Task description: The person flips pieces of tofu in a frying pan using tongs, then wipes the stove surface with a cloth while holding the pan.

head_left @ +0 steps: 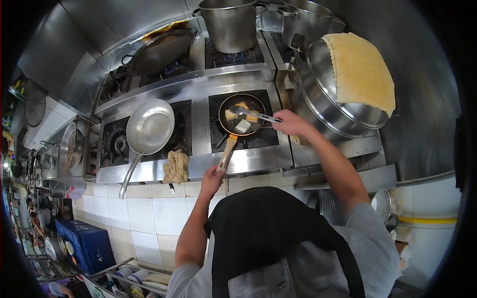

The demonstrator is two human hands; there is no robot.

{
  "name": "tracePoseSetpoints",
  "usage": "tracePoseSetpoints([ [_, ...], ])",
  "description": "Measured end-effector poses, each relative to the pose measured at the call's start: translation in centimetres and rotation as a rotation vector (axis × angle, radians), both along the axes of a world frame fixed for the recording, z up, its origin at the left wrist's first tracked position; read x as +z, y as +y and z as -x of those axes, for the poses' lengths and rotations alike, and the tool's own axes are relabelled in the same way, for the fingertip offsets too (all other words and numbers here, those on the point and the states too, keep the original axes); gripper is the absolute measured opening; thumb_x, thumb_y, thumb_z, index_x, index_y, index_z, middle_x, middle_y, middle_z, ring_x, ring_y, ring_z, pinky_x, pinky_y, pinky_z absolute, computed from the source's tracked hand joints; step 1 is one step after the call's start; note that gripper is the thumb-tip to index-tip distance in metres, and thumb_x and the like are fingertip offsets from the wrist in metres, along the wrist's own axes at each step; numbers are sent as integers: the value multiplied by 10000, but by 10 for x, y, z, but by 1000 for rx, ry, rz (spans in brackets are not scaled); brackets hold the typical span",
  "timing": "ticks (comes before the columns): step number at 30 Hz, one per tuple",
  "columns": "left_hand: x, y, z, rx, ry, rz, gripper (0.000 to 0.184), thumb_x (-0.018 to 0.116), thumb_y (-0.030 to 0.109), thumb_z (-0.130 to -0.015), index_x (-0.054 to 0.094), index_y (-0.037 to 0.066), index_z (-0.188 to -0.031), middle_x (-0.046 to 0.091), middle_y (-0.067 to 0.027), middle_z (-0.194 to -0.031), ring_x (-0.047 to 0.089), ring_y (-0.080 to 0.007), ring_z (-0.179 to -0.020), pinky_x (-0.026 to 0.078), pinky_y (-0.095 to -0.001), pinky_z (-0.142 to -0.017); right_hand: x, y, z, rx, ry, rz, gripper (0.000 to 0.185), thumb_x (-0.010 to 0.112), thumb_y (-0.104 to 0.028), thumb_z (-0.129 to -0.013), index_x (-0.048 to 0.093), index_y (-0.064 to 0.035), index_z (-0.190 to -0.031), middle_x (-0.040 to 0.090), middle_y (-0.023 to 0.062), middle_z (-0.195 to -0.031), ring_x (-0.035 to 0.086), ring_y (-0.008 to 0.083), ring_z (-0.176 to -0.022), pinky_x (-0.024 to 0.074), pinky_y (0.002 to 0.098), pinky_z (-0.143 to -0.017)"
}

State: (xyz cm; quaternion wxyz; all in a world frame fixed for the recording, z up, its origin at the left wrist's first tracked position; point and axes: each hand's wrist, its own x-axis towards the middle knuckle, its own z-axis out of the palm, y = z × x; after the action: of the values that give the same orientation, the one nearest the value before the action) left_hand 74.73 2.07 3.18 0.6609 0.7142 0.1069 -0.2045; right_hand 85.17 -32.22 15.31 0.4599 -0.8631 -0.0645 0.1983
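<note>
My left hand (pixel 213 181) is closed around the light wooden-looking handle of a small dark frying pan (pixel 226 105), which sits on a front burner. Several blocks of food that look like tofu lie in the pan: some golden brown, such as the browned block (pixel 231 114), and one white block (pixel 242 126) near the handle side. My right hand (pixel 293 123) grips metal tongs (pixel 266 117) from the right. Their tips reach over the pan by the browned blocks; whether they pinch one I cannot tell.
To the left, a steel pan (pixel 150 126) rests on a burner beside a crumpled cloth (pixel 176 167). Behind stand a dark wok (pixel 161 52), a tall stockpot (pixel 228 27) and another pot (pixel 305 22). A large lidded steel pot (pixel 323 107) with a yellow cloth (pixel 365 69) stands right.
</note>
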Motion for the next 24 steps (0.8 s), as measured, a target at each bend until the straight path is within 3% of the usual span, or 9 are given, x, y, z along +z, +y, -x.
tracePoseSetpoints([
  [1, 0, 1, 0, -1, 4, 2, 218, 602, 201, -859, 590, 23, -985, 544, 11, -653, 468, -55, -518, 377, -210, -470, -2, -2, 1, -1, 0, -2, 104, 572, -136, -753, 551, -34, -738, 445, -32, -579, 409, 60, -473, 335, 245, -422],
  [3, 0, 2, -1, -16, 7, -13, 225, 603, 200, -858, 589, 21, -995, 546, 10, -655, 467, -56, -516, 377, -211, -469, -5, -5, 1, -26, -20, 10, 202, 593, -183, -719, 577, 17, -735, 540, 89, -590, 525, 159, -537, 413, 324, -500],
  [4, -1, 3, -2, -29, 11, -25, 233, 603, 199, -858, 589, 20, -1005, 548, 8, -656, 467, -57, -515, 376, -211, -469, -5, -5, 1, -29, -20, 7, 202, 593, -183, -719, 577, 17, -735, 540, 89, -590, 525, 159, -537, 413, 324, -500],
  [6, -2, 3, -2, -31, 6, -29, 231, 603, 199, -858, 589, 19, -1003, 548, 8, -656, 467, -57, -513, 374, -211, -466, -3, -6, 4, -46, -49, -32, 111, 571, -132, -759, 549, -27, -731, 433, -28, -563, 400, 63, -460, 332, 247, -413],
  [7, -2, 3, -2, -31, 0, -28, 230, 603, 199, -858, 589, 19, -1000, 549, 8, -656, 468, -58, -512, 372, -210, -464, 0, -5, 3, -50, -49, -35, 111, 571, -132, -759, 549, -27, -731, 433, -28, -563, 400, 63, -460, 332, 247, -413],
  [9, -2, 3, -2, -28, 1, -18, 228, 602, 197, -858, 588, 18, -998, 550, 8, -659, 470, -59, -513, 373, -211, -462, 7, -5, -1, -8, -122, 70, 226, 592, -202, -721, 586, 24, -717, 541, 97, -576, 515, 174, -503, 411, 331, -485],
  [12, -2, 2, -1, -26, -8, -3, 231, 601, 193, -859, 584, 15, -1007, 553, 4, -667, 476, -62, -515, 378, -214, -459, 30, 7, -3, -34, -21, 105, 246, 590, -212, -718, 590, 34, -714, 550, 110, -583, 518, 186, -494, 412, 336, -477],
  [18, -6, -4, -3, 15, -27, 13, 287, 598, 189, -860, 562, 14, -1085, 560, -9, -680, 493, -74, -521, 396, -221, -464, 17, 19, -11, -21, 75, 80, 258, 588, -213, -712, 593, 45, -725, 567, 134, -599, 557, 213, -520, 431, 356, -497],
  [24, -13, -3, -8, -43, -81, -62, 313, 584, 181, -860, 553, 26, -1130, 532, -6, -656, 484, -81, -521, 403, -238, -483, 5, 22, 14, -53, -146, 169, 237, 585, -198, -711, 601, 37, -741, 586, 172, -636, 581, 249, -577, 447, 367, -558],
])
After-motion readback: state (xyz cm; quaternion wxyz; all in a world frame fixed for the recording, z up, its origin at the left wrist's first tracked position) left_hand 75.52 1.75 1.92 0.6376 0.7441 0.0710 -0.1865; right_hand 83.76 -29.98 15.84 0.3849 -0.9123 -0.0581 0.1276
